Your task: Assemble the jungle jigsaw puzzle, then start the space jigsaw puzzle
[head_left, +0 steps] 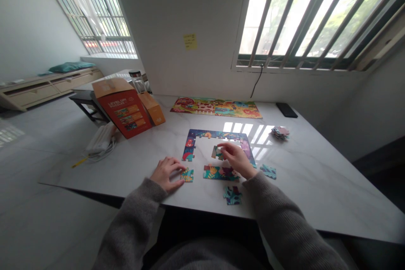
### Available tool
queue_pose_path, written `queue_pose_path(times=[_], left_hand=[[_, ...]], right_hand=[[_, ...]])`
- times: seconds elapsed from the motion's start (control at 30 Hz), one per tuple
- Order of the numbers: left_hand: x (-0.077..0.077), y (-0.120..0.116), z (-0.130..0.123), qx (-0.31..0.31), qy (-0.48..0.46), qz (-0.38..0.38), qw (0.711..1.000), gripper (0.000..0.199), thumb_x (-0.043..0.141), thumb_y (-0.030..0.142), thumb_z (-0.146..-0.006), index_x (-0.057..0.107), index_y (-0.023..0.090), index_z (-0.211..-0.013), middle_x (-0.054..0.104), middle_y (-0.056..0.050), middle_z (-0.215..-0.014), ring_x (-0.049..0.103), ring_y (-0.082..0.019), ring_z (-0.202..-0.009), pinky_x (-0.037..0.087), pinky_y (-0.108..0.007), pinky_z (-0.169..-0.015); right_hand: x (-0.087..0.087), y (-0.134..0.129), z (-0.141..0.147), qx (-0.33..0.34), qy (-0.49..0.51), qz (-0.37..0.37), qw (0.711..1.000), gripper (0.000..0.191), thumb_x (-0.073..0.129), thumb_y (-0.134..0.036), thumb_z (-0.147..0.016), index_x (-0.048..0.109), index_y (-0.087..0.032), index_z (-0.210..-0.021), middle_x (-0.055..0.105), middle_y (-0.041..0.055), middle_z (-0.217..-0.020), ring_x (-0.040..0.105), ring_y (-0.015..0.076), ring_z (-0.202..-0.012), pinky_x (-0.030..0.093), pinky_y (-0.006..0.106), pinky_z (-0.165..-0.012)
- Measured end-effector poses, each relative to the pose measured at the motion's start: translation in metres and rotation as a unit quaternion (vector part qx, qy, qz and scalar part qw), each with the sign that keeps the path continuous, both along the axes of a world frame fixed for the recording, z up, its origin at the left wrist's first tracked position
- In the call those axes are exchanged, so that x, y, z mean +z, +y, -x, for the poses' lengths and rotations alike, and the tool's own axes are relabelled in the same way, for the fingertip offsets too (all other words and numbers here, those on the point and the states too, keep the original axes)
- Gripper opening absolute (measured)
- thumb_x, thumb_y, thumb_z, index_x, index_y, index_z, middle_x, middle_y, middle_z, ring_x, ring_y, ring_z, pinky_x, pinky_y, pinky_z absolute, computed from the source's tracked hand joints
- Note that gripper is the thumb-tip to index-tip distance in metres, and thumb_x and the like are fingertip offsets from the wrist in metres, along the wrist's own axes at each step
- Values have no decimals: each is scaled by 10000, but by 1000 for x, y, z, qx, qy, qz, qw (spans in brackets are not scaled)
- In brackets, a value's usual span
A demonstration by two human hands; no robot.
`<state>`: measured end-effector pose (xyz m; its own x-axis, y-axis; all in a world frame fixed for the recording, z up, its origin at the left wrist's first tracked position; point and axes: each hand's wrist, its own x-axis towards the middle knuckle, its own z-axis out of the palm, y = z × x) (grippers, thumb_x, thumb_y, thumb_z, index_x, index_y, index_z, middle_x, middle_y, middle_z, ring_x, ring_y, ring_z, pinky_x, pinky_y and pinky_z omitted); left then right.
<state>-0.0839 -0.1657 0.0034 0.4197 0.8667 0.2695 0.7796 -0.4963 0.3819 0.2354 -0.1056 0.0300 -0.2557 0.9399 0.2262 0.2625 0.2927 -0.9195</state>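
A partly joined puzzle frame [218, 134] lies on the white marble table, with a top edge and two sides. Inside it, my right hand [236, 158] has its fingers closed on a greenish puzzle piece [217, 152]. Below, a joined strip of pieces [218, 172] lies partly under my right wrist. My left hand [167, 174] rests on the table at the left, thumb and fingers apart, fingertips at the edge of a yellow and teal piece [187, 175]. A teal and purple piece [232, 195] lies near the front edge, and a leafy teal piece [268, 171] is right of my right wrist.
A finished long puzzle [217, 107] lies along the wall. At the back right are a black phone [286, 110] and a stack of pieces [280, 133]. A red puzzle box [126, 112] and a white power strip with cable [99, 139] stand at the left.
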Motion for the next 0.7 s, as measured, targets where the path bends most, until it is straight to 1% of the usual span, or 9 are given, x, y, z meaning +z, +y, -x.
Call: queue_pose_path(times=[0.1, 0.2, 0.27, 0.4, 0.5, 0.57, 0.7], left_hand=[[0, -1, -1, 0, -2, -2, 1000, 345, 733, 349, -735, 700, 265, -1068, 634, -42, -1090, 519, -264, -1066, 365, -410, -920], [0, -1, -1, 3, -4, -7, 1000, 343, 733, 345, -732, 700, 260, -1063, 635, -44, -1094, 520, -262, -1063, 372, -408, -926], [-1, 0, -1, 3, -5, -11, 1000, 340, 731, 348, -734, 701, 258, -1060, 637, -46, -1092, 521, -261, -1061, 379, -406, -930], [-2, 0, 0, -1, -6, -13, 1000, 342, 725, 363, -745, 702, 261, -1071, 639, -49, -1084, 525, -261, -1053, 386, -408, -933], [0, -2, 0, -4, -7, -12, 1000, 328, 716, 363, -756, 703, 256, -1067, 642, -51, -1081, 530, -264, -1051, 387, -412, -934], [2, -2, -1, -6, -13, -12, 1000, 299, 685, 366, -789, 700, 250, -1064, 650, -53, -1069, 538, -262, -1044, 390, -411, -933], [4, -2, 0, 12, -50, -14, 999, 315, 595, 355, -874, 648, 225, -1156, 666, -49, -996, 576, -235, -955, 420, -390, -885]], right_hand=[[3, -2, 2, -2, -31, -8, 999, 319, 534, -365, -893, 715, -164, -1062, 635, 21, -744, 559, 134, -630, 465, 266, -577], [3, -3, 3, 3, -37, -6, 999, 306, 536, -343, -884, 720, -168, -1055, 639, 19, -746, 550, 131, -631, 448, 256, -565], [2, -2, 3, 7, -23, -2, 1000, 291, 559, -353, -878, 714, -170, -1043, 648, 18, -749, 553, 129, -629, 448, 257, -567], [2, 1, -4, 11, 37, 18, 999, 290, 616, -407, -857, 692, -164, -996, 654, 21, -755, 576, 129, -621, 484, 275, -588], [4, 1, -13, -9, 68, 32, 997, 317, 653, -451, -838, 669, -160, -961, 620, 1, -702, 573, 125, -589, 485, 276, -570], [5, -1, -21, -26, 78, 38, 996, 340, 675, -482, -827, 647, -164, -941, 603, -11, -687, 572, 121, -573, 479, 272, -556], [3, -14, -33, -59, 110, 45, 991, 388, 725, -534, -786, 533, -198, -817, 587, -25, -670, 614, 142, -574, 493, 282, -551]])
